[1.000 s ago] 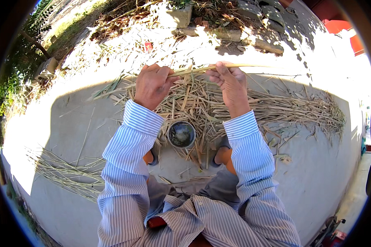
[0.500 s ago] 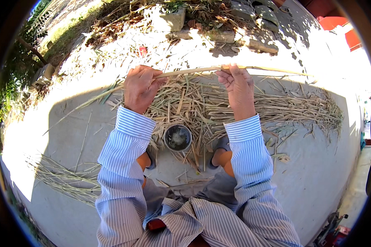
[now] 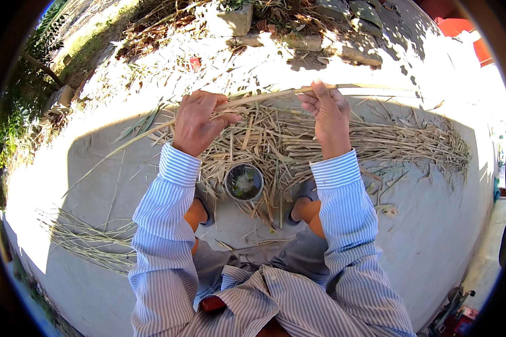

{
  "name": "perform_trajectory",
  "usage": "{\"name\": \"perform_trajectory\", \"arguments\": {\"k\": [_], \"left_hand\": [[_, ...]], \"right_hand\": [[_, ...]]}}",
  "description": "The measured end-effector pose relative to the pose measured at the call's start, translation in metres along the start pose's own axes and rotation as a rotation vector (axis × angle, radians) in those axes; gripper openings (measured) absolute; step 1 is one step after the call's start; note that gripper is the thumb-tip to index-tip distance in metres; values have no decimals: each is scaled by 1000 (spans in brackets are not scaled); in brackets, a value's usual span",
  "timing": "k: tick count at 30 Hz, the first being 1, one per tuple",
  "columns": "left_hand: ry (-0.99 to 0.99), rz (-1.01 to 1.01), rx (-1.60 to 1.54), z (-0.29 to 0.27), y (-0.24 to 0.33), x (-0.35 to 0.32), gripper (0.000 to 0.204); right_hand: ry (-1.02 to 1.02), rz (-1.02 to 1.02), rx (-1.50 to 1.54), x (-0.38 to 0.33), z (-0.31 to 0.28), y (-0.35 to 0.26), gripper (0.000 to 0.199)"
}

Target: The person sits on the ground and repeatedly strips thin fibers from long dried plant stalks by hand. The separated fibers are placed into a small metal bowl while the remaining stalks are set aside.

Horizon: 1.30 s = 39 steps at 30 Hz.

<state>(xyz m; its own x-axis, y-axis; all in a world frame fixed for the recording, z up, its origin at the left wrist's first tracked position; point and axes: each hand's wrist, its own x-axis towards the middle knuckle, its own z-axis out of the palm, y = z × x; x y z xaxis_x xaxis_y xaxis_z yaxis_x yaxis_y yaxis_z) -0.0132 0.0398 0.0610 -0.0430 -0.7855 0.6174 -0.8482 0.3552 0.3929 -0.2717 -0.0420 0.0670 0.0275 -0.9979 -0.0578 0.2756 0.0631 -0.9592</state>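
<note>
A long, thin, dry stalk (image 3: 270,95) runs across both my hands, bowing down to the left and reaching out to the right. My right hand (image 3: 329,112) pinches it between thumb and fingers. It passes through my left hand (image 3: 199,121), whose thumb stands apart from the index finger; the other fingers are curled and partly hidden, in a loose hold. Below the hands lies a heap of dry stalks and leaf strips (image 3: 247,137). A round dark container (image 3: 244,182) stands between my feet with liquid and some green bits in it.
A bundle of stalks (image 3: 410,143) stretches to the right on the concrete floor (image 3: 421,241). Thinner greenish stalks (image 3: 90,241) lie at the left. Stone blocks (image 3: 233,21) and leaf litter are at the far side. A red packet (image 3: 194,64) lies in the sunlight.
My left thumb has opened away from the fingers. Both hands have shifted slightly to the right, and the stalk between them slopes up more toward my right hand.
</note>
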Motion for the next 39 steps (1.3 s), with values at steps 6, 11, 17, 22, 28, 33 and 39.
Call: {"name": "perform_trajectory", "arguments": {"k": [6,11,17,22,28,33,39], "left_hand": [[6,-278,-271,16,1,-13,24],[-200,-706,-741,20,-12,-21,18],[-110,-943,-922,-4,-29,-13,15],[254,-938,-697,-25,-98,-16,21],[141,-309,392,-35,-84,-12,21],[-93,-194,-106,-19,-45,-1,24],[-298,-105,202,-24,-53,-11,12]], "right_hand": [[1,20,21,0,8,3,37],[-69,37,-42,0,9,-2,36],[-317,-146,-88,-9,15,-5,29],[-207,-171,-91,1,-11,-12,27],[-111,-170,-54,6,-23,-15,25],[-87,-148,-19,9,-17,-13,31],[15,-126,19,17,-43,-14,27]]}}
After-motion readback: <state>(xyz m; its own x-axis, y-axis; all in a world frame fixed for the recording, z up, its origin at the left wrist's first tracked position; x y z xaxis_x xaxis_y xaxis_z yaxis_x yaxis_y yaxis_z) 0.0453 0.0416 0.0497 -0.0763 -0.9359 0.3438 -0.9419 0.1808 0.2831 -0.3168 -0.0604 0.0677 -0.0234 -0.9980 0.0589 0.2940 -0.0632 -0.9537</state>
